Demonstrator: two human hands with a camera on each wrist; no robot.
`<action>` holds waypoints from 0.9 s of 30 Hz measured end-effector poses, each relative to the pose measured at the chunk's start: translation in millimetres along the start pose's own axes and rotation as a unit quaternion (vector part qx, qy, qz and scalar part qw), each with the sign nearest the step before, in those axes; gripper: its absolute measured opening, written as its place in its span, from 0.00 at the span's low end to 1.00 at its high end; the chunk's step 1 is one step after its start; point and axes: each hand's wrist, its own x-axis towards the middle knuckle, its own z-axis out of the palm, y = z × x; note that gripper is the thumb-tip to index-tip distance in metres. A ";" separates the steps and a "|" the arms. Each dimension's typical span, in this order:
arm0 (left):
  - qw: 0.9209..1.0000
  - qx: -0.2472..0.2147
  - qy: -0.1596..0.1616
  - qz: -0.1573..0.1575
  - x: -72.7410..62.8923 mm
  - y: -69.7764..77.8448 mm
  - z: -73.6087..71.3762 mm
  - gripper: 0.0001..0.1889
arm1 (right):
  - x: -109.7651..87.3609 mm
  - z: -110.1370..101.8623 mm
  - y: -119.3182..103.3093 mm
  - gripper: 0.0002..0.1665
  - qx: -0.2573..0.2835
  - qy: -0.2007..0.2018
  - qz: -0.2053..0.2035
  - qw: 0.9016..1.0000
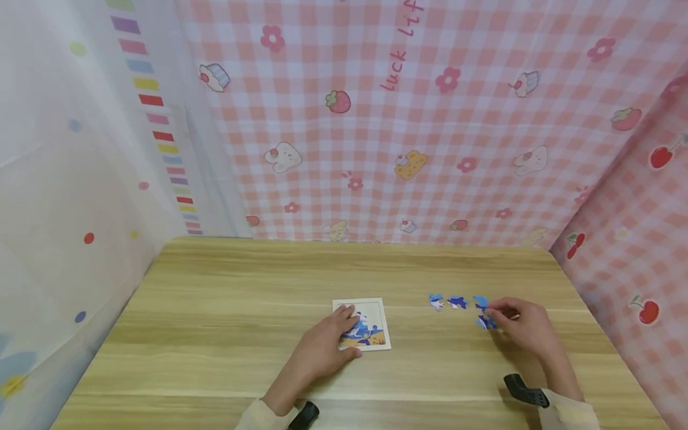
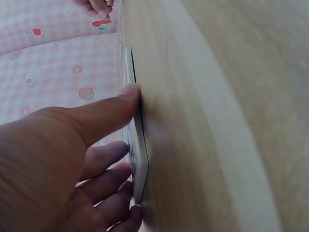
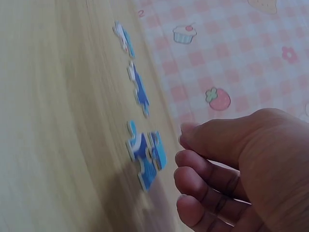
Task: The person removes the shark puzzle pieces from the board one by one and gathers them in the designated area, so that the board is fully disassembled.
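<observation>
Your right hand [image 1: 522, 326] was loosely bent in the head view, grasping nothing visible. The jigsaw pieces [image 1: 457, 302] lay just left of it in the table's [image 1: 215, 334] right half, strung roughly parallel to the far edge. Your left hand [image 1: 326, 335] rested relaxed over the left side of the puzzle board [image 1: 385, 322]. The left wrist view showed your thumb on its near edge; the right wrist view, thumb and forefinger slightly parted beside the closest pieces.

Light wood-grain desk [image 1: 242, 286], pink gingham curtain [image 1: 371, 137] behind, cherry-print gingham cloth [image 1: 639, 251] at right, white dotted sheet [image 1: 64, 179] at left.
</observation>
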 end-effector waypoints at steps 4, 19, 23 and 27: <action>1.000 -0.007 0.016 -0.004 1.2 -2.2 -1.9 0.34 | 3.3 4.2 -7.4 0.10 0.007 0.009 -0.023 1.000; 1.000 0.016 -0.013 -0.008 -2.5 -12.2 -8.7 0.41 | 3.3 25.0 -32.4 0.06 0.030 -0.006 -0.062 0.998; 0.999 0.044 -0.030 -0.006 -6.1 -11.9 -7.9 0.40 | 4.0 33.4 -36.7 0.05 0.034 -0.010 -0.075 0.997; 0.998 0.057 -0.027 -0.002 -8.1 -10.8 -8.2 0.40 | 3.5 40.2 -42.1 0.04 0.034 -0.013 -0.082 0.996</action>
